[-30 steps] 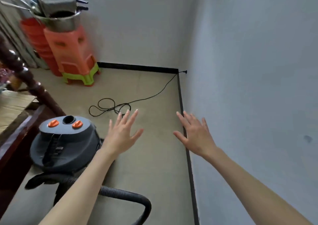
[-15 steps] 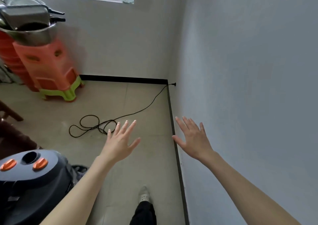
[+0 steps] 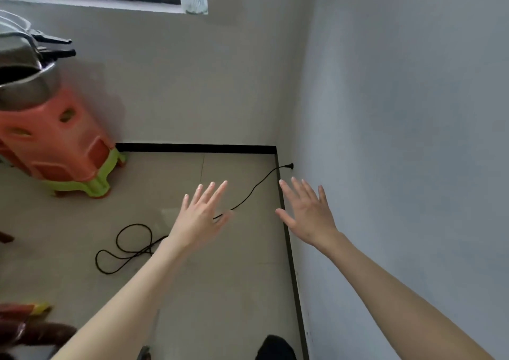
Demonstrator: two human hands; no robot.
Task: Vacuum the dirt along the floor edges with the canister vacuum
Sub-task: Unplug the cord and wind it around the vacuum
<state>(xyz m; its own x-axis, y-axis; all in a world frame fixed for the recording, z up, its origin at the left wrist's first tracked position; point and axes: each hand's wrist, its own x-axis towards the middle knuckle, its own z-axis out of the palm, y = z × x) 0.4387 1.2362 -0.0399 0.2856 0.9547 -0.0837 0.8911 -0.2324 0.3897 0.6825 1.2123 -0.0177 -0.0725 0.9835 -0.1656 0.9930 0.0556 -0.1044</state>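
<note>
Vacuum out of view; my left hand (image 3: 202,216) and right hand (image 3: 308,213) hover spread, holding nothing. Its cord (image 3: 132,246) loops across the floor (image 3: 225,290) ahead; I could trip.

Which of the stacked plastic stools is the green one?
The bottom stool of the stack by the far wall is green; every stool above it is orange, and metal cookware sits on top.
</note>
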